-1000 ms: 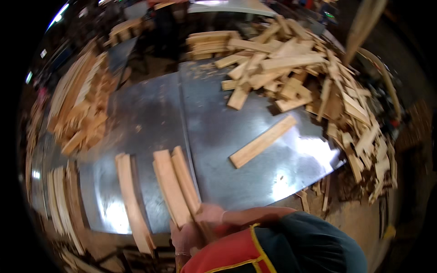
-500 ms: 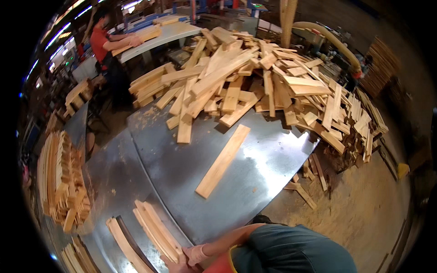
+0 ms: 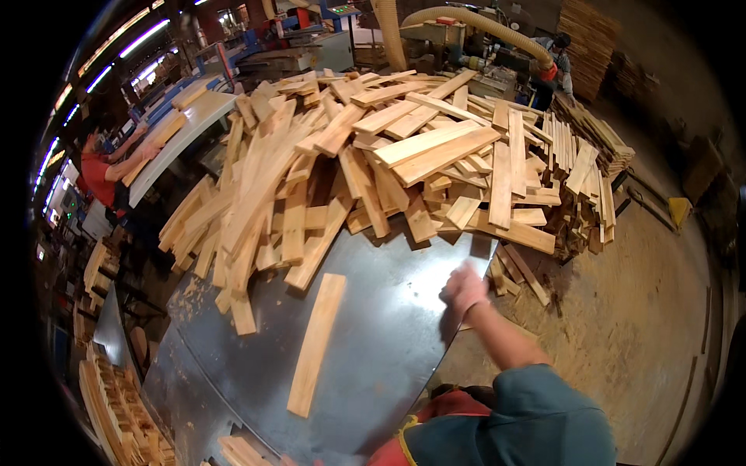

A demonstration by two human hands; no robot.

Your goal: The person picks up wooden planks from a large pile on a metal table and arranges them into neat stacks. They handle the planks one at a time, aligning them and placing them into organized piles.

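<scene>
Right hand has swung rightward — blurred fingers loosely parted, empty; wood pile beyond them, loose board leftward, tabletop beneath — left hand's grip I cannot tell.

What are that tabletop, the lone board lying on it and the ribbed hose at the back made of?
Tabletop: probably bare sheet metal, smooth and fairly shiny; it is grey with bright glare.
Lone board: wood, seemingly unvarnished, going by its pale, matte face.
Ribbed hose: likely flexible plastic, judging by its beige, ridged, curving tube, though coated fabric is possible.
</scene>
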